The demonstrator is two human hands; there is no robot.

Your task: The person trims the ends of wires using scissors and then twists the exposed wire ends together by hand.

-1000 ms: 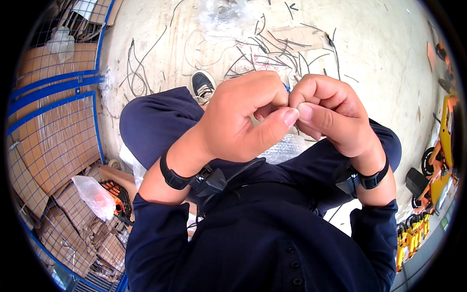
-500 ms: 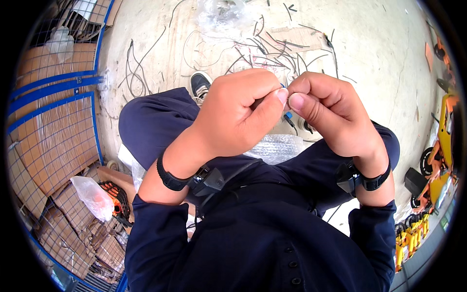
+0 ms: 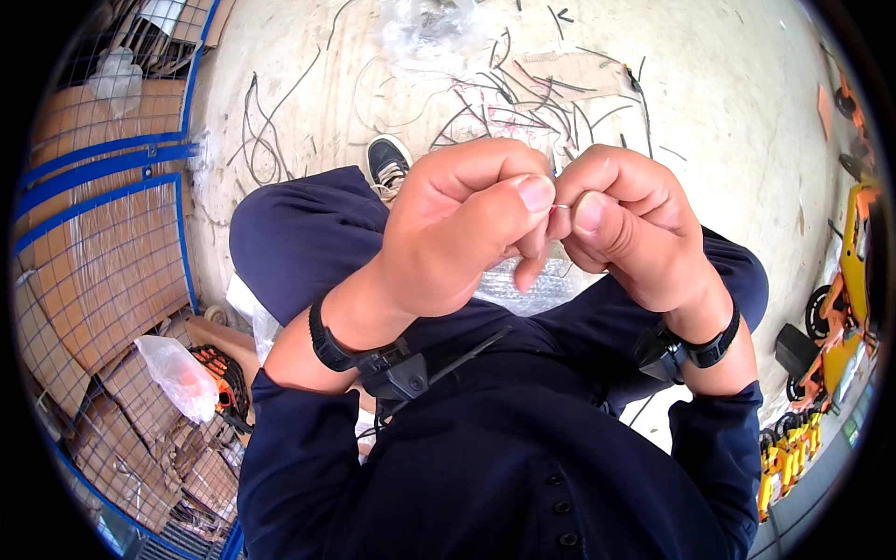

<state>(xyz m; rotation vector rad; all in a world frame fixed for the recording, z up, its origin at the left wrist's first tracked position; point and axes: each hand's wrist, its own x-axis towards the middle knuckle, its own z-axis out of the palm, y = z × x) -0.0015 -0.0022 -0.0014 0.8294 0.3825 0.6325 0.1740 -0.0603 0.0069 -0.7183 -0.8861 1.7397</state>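
Blue wire-mesh panels [image 3: 93, 177] border the pale, scuffed floor [image 3: 737, 103].

Bright, diffuse light fills the view, palest on the floor [image 3: 737, 103] toward one o'clock; the shirt [image 3: 467, 467] at six sinks near black. Glare whitens the plastic sheet [image 3: 425, 30] at twelve. The left hand [image 3: 457, 224] and right hand [image 3: 639, 229] look fairly sharp, the thin wire [image 3: 561, 206] indistinct. The fence [image 3: 184, 224] at nine bows; black swallows the corners.

We see matt cloth trousers [image 3: 299, 233], 2 plastic-looking wrist straps [image 3: 329, 341], glossy crinkled plastic film [image 3: 425, 33] and rough, concrete-looking floor [image 3: 728, 121]; our wire [image 3: 561, 206] is too small to judge its finish.
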